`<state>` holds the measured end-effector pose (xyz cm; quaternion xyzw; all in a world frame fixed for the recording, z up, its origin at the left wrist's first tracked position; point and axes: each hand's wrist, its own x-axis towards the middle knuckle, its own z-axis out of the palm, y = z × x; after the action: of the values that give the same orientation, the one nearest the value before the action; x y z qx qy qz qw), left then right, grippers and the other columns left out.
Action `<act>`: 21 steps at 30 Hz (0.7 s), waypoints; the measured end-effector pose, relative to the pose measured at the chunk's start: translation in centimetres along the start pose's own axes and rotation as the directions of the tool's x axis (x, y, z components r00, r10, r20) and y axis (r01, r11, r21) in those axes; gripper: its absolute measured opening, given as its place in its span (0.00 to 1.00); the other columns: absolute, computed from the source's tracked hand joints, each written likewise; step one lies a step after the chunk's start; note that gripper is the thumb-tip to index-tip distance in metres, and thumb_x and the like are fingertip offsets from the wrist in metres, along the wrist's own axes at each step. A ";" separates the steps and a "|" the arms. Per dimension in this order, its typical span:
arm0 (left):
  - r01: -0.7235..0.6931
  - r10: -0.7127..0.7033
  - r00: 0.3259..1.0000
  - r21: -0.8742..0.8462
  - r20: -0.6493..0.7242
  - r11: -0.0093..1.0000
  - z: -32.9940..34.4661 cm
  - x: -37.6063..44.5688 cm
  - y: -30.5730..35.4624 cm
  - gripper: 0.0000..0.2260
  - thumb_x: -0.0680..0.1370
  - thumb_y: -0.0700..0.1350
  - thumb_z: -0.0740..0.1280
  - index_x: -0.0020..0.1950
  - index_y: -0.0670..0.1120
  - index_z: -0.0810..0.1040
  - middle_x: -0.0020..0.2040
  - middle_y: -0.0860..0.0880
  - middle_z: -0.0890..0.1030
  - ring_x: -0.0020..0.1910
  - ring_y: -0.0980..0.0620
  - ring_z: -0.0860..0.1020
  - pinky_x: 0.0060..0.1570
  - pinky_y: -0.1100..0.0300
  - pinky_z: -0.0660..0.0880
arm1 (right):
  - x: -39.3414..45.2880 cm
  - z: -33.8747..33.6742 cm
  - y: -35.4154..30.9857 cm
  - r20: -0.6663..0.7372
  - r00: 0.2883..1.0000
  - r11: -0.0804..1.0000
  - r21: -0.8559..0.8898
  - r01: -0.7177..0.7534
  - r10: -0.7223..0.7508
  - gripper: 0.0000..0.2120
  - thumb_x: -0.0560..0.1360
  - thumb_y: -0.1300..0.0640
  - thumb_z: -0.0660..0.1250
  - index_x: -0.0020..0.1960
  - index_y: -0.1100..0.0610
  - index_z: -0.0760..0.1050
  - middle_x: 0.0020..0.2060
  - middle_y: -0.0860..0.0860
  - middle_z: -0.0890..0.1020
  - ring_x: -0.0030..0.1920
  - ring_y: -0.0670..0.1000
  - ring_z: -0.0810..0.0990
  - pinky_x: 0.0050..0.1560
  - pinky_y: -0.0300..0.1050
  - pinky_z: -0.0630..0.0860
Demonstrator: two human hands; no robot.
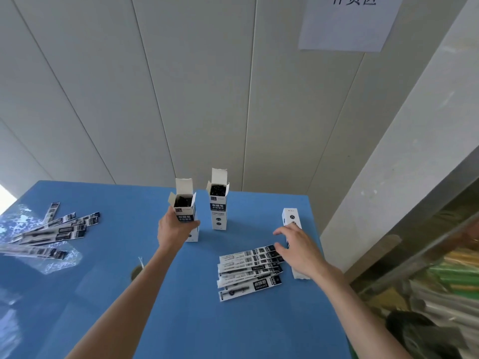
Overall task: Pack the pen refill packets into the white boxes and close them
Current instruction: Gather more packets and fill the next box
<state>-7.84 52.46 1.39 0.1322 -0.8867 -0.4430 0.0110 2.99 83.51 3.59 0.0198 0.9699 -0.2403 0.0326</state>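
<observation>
Refill packets just beside spread right fingers, perhaps touching; left hand grips open box.

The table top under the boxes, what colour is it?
Plain blue table top, clearest in the head view.

Left hand grips an upright open box, fingers curled round its middle, flap up, dark refills inside; a second open box stands just beyond those fingers. Right hand hovers spread over a fanned row of refill packets, a closed box lying under its fingers on the blue table
</observation>
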 end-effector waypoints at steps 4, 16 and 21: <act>0.008 -0.008 1.000 0.019 0.012 1.000 -0.1 -0.5 -0.4 0.24 0.67 0.46 0.80 0.60 0.49 0.75 0.51 0.50 0.83 0.53 0.45 0.80 0.48 0.49 0.78 | 0.1 0.0 0.1 0.011 1.000 1.000 -0.015 0.005 -0.005 0.14 0.80 0.50 0.64 0.65 0.48 0.74 0.63 0.44 0.73 0.62 0.47 0.75 0.59 0.45 0.73; 0.143 -0.146 0.989 0.210 0.000 0.967 2.5 -7.9 -2.1 0.30 0.73 0.57 0.72 0.71 0.49 0.68 0.66 0.47 0.75 0.61 0.44 0.76 0.51 0.50 0.73 | -0.5 -1.3 2.8 -0.026 0.999 0.998 -0.040 -0.038 0.037 0.15 0.80 0.52 0.64 0.65 0.49 0.74 0.64 0.46 0.74 0.63 0.50 0.76 0.52 0.45 0.72; -0.238 0.191 0.962 0.256 0.194 0.937 5.0 -9.5 -0.4 0.24 0.76 0.55 0.72 0.70 0.51 0.73 0.66 0.52 0.75 0.62 0.50 0.76 0.54 0.55 0.73 | -1.3 -2.3 4.9 -0.034 0.998 0.998 -0.032 -0.055 0.054 0.16 0.80 0.53 0.64 0.67 0.49 0.73 0.63 0.47 0.74 0.63 0.50 0.75 0.56 0.44 0.72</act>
<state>0.74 58.52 -1.04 -0.0029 -0.9468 -0.3202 -0.0332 4.42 88.91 3.38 0.0498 0.9733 -0.2229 0.0235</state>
